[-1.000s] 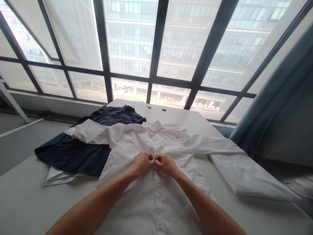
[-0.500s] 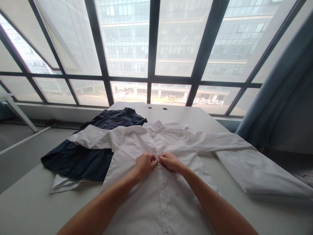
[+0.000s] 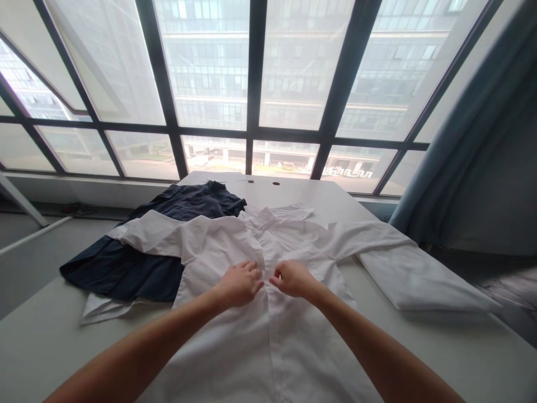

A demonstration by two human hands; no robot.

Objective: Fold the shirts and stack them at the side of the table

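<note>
A white long-sleeved shirt [image 3: 235,347] lies front up, its collar away from me and its sleeves spread to both sides. My left hand [image 3: 241,282] rests on it just left of the front placket, fingers stretched out and apart. Beside it, right of the placket, my right hand [image 3: 291,278] is curled, with thumb and forefinger drawn together at the shirt's front edge. Whether a button lies between those fingertips is too small to make out.
A dark navy garment [image 3: 126,271] lies under the shirt's left sleeve, with white cloth [image 3: 104,309] below it. Folded white fabric [image 3: 423,280] is under the right sleeve. The white table [image 3: 37,352] reaches toward large windows; a blue-grey curtain [image 3: 461,145] hangs at right.
My left hand has opened from a pinch at the placket and moved slightly left. My right hand stays close to the placket, still curled. The view has shifted slightly.
</note>
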